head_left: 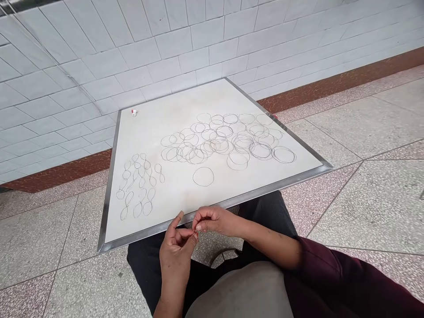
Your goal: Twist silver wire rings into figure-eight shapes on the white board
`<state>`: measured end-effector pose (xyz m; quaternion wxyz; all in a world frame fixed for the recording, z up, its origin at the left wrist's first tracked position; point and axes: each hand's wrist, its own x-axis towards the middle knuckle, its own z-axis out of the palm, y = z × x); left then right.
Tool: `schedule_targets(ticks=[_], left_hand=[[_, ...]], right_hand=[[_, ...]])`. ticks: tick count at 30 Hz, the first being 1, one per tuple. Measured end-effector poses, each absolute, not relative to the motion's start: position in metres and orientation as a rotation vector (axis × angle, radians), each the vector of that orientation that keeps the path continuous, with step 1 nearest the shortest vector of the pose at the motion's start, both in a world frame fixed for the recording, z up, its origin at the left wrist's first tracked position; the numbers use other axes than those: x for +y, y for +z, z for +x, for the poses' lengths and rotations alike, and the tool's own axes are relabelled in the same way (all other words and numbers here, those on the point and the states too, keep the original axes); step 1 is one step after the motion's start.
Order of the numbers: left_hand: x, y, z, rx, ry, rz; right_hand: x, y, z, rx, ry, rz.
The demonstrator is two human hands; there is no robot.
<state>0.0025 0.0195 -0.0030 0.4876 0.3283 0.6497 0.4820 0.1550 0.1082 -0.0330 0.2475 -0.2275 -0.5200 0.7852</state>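
Note:
Both hands meet at the near edge of a white table (172, 201), pinching a thin wire loop (198, 246) that shows only in part below the fingers. My left hand (179, 247) holds it between thumb and fingertip, with the index finger raised. From the right, my right hand (212, 220) pinches the same wire with thumb and index finger. Just beyond the hands lies a single round wire ring (203, 176). Several wire loops twisted into figure-eights (149, 201) lie on the table's left side.
Many overlapping wire rings (218, 141) spread over the middle and right of the table. A small white and red object (134, 112) sits near the far left corner. The table has a metal rim (265, 191) and stands by a tiled wall (172, 44).

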Motion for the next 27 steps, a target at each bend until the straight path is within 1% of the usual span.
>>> schedule_targets(ticks=[8,12,16,22,24,27], left_hand=[[0.019,-0.005,0.005,1.446,1.192,0.700],[0.018,-0.009,0.006,1.420,1.195,0.734],[0.017,-0.006,0.008,1.405,1.197,0.790],[0.015,-0.001,0.013,1.397,1.292,0.758],[0.016,-0.001,0.014,1.397,1.314,0.725],[0.016,-0.004,0.014,1.398,1.330,0.674]], right_hand=[[0.117,-0.023,0.166,-1.572,2.149,-0.448],[0.117,-0.019,0.168,-1.560,2.158,-0.433],[0.114,-0.017,0.165,-1.431,2.211,-0.475],[0.107,-0.018,0.158,-1.137,2.270,-0.605],[0.105,-0.017,0.156,-1.129,2.234,-0.635],[0.105,-0.014,0.156,-1.292,2.116,-0.677]])
